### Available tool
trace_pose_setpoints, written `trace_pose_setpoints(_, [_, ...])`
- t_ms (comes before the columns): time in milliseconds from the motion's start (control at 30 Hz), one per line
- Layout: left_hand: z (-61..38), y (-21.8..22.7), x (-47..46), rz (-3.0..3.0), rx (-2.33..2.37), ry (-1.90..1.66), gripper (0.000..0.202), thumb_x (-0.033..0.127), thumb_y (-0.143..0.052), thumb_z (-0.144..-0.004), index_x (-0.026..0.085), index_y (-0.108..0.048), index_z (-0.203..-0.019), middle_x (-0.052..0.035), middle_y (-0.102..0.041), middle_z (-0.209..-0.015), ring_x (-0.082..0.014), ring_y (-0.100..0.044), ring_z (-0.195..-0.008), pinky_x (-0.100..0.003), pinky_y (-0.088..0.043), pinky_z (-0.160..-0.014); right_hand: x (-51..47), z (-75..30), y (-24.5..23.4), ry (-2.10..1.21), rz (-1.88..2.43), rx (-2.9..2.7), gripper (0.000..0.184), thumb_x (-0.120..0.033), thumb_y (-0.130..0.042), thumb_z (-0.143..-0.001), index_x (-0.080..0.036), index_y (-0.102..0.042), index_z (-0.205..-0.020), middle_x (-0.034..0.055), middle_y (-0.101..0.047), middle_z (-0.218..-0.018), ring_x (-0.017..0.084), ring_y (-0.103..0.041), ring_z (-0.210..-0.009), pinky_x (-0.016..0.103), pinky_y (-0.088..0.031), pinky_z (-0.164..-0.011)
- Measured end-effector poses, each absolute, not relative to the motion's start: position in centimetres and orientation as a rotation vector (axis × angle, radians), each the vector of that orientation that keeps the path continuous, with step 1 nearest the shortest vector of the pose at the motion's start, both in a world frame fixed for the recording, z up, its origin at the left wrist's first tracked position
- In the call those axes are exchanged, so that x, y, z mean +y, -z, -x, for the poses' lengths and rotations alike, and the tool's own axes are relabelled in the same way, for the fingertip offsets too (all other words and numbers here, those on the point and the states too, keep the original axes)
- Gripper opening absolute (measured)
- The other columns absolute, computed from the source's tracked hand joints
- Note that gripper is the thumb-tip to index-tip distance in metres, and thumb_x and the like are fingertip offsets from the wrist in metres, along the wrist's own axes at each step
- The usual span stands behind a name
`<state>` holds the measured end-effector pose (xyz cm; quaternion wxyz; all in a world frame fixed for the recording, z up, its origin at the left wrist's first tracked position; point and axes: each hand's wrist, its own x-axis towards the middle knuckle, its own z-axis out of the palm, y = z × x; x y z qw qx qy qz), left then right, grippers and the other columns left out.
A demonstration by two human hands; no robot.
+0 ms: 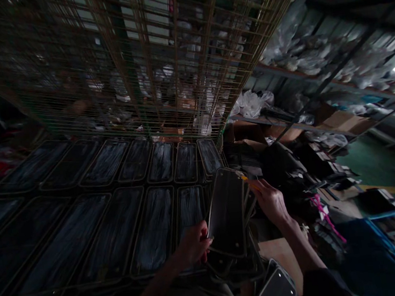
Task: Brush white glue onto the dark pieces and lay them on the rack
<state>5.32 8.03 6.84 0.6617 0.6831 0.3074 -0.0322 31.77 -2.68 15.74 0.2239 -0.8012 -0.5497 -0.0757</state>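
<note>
My left hand point(195, 243) pinches the left edge of a dark rectangular panel point(227, 214) with rounded corners and a pale rim. The panel is tilted over a stack of similar panels point(230, 271). In my right hand point(271, 201) is an orange-handled brush point(250, 183), its pale tip at the panel's upper right corner; the bristles are too dim to make out clearly. To the left, rows of like panels lie flat, such as a streaked panel point(154, 227) whose face carries whitish brush-like marks. Others look plain dark.
A wire mesh rack point(160, 75) rises behind the rows. Shelves on the right hold plastic bags point(250, 104) and an open cardboard box point(347, 120). Dark stacked goods point(286, 168) and a blue-framed bin point(362, 257) stand at right. Another panel point(274, 292) lies low beside my right arm.
</note>
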Motion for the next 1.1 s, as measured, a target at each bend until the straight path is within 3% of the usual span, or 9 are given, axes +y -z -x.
trace_pose_setpoints(233, [-5.0,-7.4,8.0,-1.529,0.689,0.06,0.016,0.026,-0.052,-0.081,0.024,-0.035,-0.08,0.0113,-0.043,-0.043,-0.0103,-0.046,-0.033,-0.017,-0.031,-0.037,-2.6,-31.9,-14.7,0.209,2.263,-1.614,0.032,-0.034,-0.039,-0.102,-0.023,-0.064,-0.12,0.0048,-0.068,-0.103,0.014,-0.067,-0.081,0.02,-0.046,-0.062])
trace_pose_setpoints(700, [-4.8,-6.2,8.0,-1.554,0.651,0.019,0.014,0.027,-0.05,-0.082,0.024,-0.037,-0.082,0.0078,-0.052,-0.055,-0.0115,-0.053,-0.038,-0.018,-0.033,-0.037,-2.2,-32.6,-14.6,0.205,2.28,-1.568,0.029,-0.033,-0.043,-0.101,-0.024,-0.065,-0.118,0.0041,-0.068,-0.107,0.015,-0.067,-0.085,0.02,-0.049,-0.066])
trace_pose_setpoints(1100, [-4.4,-6.5,8.0,-1.479,0.597,-0.039,0.02,0.032,-0.053,-0.085,0.023,-0.036,-0.08,0.0096,-0.048,-0.053,-0.0088,-0.05,-0.035,-0.014,-0.029,-0.033,-10.0,-23.8,-18.8,-0.323,2.192,-1.743,0.026,-0.025,-0.043,-0.1,-0.025,-0.062,-0.118,0.0047,-0.068,-0.104,0.015,-0.069,-0.084,0.023,-0.053,-0.066])
